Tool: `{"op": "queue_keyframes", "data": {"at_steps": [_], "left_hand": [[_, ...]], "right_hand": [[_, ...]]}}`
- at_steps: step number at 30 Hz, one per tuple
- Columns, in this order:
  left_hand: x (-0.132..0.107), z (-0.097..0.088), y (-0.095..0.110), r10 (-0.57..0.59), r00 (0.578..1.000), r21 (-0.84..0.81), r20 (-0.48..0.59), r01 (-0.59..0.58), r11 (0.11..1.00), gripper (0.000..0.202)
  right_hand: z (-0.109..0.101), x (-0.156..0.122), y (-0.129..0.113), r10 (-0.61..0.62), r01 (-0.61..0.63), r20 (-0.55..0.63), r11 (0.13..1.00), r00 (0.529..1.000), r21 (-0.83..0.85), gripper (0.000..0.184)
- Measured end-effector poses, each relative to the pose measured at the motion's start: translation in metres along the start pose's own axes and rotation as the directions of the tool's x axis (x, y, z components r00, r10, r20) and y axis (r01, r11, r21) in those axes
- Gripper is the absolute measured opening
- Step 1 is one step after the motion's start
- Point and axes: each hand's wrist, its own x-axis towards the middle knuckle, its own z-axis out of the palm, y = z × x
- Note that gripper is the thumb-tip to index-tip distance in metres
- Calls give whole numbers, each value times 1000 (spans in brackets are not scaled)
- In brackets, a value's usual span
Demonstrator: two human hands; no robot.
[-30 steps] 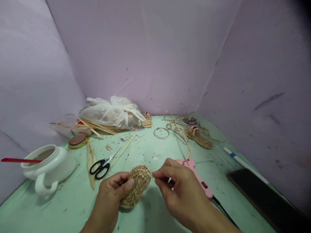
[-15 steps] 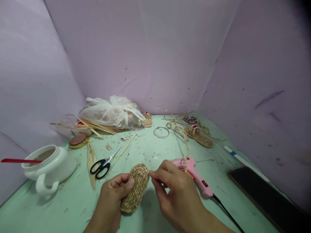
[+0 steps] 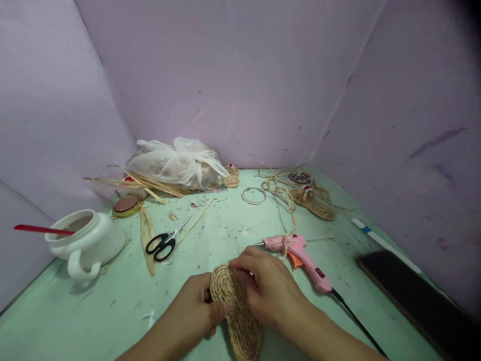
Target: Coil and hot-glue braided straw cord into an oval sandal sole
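Note:
An oval sole of coiled, braided straw [image 3: 240, 316] is held low at the front, tilted with its upper end to the left. My left hand [image 3: 199, 306] grips its left side, thumb across the face. The fingers of my right hand [image 3: 266, 286] are closed against its upper right edge; what lies under the fingertips is hidden. A braided straw cord [image 3: 290, 213] runs from a loose heap, over the pink glue gun [image 3: 310, 260], and disappears behind my right hand. The glue gun lies just beyond that hand, its red light on.
Black-handled scissors [image 3: 162, 244] and straw strips [image 3: 147, 235] lie left, near a white pot [image 3: 86, 240] with a red stick. A white plastic bag [image 3: 180, 163], a wire ring [image 3: 253, 196] and a finished-looking straw slipper [image 3: 315, 203] are farther back. A dark flat slab [image 3: 409, 301] lies right.
The straw sole has come closer and lower, its upper end now turned leftward. My right hand has moved onto its upper edge. The view has shifted slightly.

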Motion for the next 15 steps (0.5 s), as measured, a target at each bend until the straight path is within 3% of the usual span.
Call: {"op": "queue_keyframes", "data": {"at_steps": [1, 3, 5, 6, 8, 10, 11, 13, 15], "left_hand": [[-3, -4, 2, 23, 1000, 218, -19, -18, 976, 17], [-10, -13, 5, 135, 983, 607, -127, -30, 794, 27], [-15, -19, 5, 337, 928, 789, -160, -85, 608, 31], [-17, -20, 3, 459, 883, 833, -101, -178, 524, 28], [-17, -17, -3, 675, 733, 844, 85, -413, 342, 25], [-15, -8, -15, 776, 587, 829, 231, -536, 159, 27], [-14, -3, -21, 764, 577, 842, 287, -533, 86, 28], [-12, 6, -35, 804, 505, 872, 313, -489, -33, 30], [-11, 13, -47, 820, 480, 896, 312, -435, -86, 30]], "right_hand": [[2, 0, 1, 7, -7, 16, 1000, 1000, 6, 30], [5, 0, 5, 20, -20, 45, 1000, 999, 13, 31], [9, -1, 8, 11, -11, 87, 1000, 996, 5, 32], [10, -1, 10, -4, 5, 116, 1000, 993, -4, 31], [12, -1, 12, -39, 43, 166, 999, 985, -24, 32], [13, -1, 13, -46, 60, 206, 997, 977, -58, 34], [12, -2, 13, -30, 51, 221, 994, 975, -91, 34], [11, -5, 14, 21, 24, 238, 982, 971, -185, 30], [9, -10, 16, 58, 9, 255, 967, 965, -255, 26]]}}
